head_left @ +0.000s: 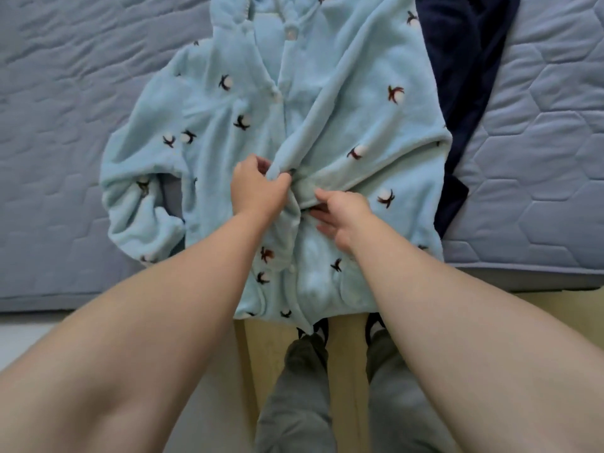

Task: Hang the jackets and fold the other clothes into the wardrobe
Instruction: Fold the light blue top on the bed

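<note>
One light-blue fleece jacket point(343, 109) flat on bed point(65, 125), hem hanging over edge. One navy garment point(464, 60) just right of it, partly underneath, top cut off. Two hands: left hand point(258, 191) pinching front edge at middle, right hand point(343, 217) gripping opposite edge, fingertips tucked out of sight.

You've got a grey-blue quilted mattress point(542, 132) with hexagon stitching filling most of the view, its front edge running right across near you. Below that edge there's yellowish wood-look flooring point(346, 361), with a paler whitish patch of floor point(23, 335) off to your left.
</note>
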{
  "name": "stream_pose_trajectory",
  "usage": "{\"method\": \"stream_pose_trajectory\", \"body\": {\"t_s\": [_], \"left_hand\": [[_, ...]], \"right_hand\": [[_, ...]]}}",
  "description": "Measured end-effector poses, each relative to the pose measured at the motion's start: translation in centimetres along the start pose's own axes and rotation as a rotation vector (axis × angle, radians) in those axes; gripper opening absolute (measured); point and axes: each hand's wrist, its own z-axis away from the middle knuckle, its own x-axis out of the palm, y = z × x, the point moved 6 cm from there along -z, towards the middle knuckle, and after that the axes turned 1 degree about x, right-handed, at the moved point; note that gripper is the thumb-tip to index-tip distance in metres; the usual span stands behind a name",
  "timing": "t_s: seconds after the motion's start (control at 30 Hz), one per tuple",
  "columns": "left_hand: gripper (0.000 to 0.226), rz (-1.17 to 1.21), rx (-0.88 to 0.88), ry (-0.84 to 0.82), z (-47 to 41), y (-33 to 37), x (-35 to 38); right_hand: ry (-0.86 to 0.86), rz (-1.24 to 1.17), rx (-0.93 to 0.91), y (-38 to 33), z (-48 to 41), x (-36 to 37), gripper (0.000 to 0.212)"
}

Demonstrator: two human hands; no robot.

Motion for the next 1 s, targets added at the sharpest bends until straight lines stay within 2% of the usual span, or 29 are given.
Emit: {"method": "stream_pose_trajectory", "body": {"t_s": [0.07,0.13,0.17,0.2,0.27,0.33,0.4,0.47,0.5,0.57,0.63,0.67,0.7,0.77,0.87,0.93,1.0], "left_hand": [[0.011,0.097,-0.053,0.034,-0.9,-1.1,-1.1],[0.021,0.21,-0.15,0.033,-2.4,-1.8,-2.0],[0.02,0.244,-0.223,-0.001,-3.3,-2.3,-2.2],[0.016,0.232,-0.285,-0.049,-4.3,-2.8,-2.2],[0.026,0.175,-0.344,-0.042,-5.9,-4.0,-3.1],[0.042,0.098,-0.225,-0.08,-5.9,-3.9,-3.6],[0.058,0.013,-0.011,-0.093,-4.2,-2.7,-4.1],[0.067,-0.112,0.098,-0.259,-2.7,-2.7,-3.1],[0.061,-0.194,0.117,-0.344,-2.1,-3.1,-2.5],[0.033,-0.204,0.009,-0.394,-2.2,-4.7,-2.6],[0.011,0.115,-0.329,-0.374,-2.2,-7.1,-3.5],[0.008,0.326,-0.506,-0.403,-1.6,-8.1,-3.6],[0.011,0.526,-0.629,-0.465,-0.9,-8.8,-3.6],[0.024,0.773,-0.711,-0.619,0.1,-10.0,-3.5],[0.035,0.722,-0.734,-0.757,2.1,-12.2,-3.5],[0.032,0.699,-0.768,-0.642,2.6,-14.0,-3.8],[0.022,0.681,-0.744,-0.363,2.5,-16.1,-4.5]], "right_hand": [[0.036,-0.095,-0.02,0.6,-0.3,0.0,0.025],[0.098,-0.195,-0.071,0.9,-0.5,-0.6,0.026],[0.118,-0.217,-0.096,1.1,-0.6,-0.8,0.027],[0.131,-0.221,-0.116,1.3,-0.8,-0.8,0.028],[0.143,-0.212,-0.143,1.7,-0.8,-0.4,0.026],[0.144,-0.16,-0.156,2.2,-0.7,0.4,0.029],[0.126,-0.058,-0.129,3.0,-0.5,1.6,0.033],[0.087,0.053,-0.065,4.4,-0.3,3.2,0.027],[0.069,0.089,-0.029,5.1,-0.2,3.9,0.023],[0.05,0.124,0.001,6.3,-0.2,4.9,0.019],[0.059,0.145,-0.019,6.8,-0.4,5.2,0.012],[0.075,0.16,-0.041,7.0,-0.5,5.2,0.009],[0.096,0.178,-0.068,7.0,-0.6,5.2,0.008],[0.149,0.217,-0.117,7.0,-0.8,5.1,0.012],[0.223,0.295,-0.16,6.8,-0.7,5.1,0.028],[0.269,0.378,-0.205,6.7,-0.5,5.0,0.035],[0.352,0.475,-0.273,6.4,0.3,4.2,0.033]]}}
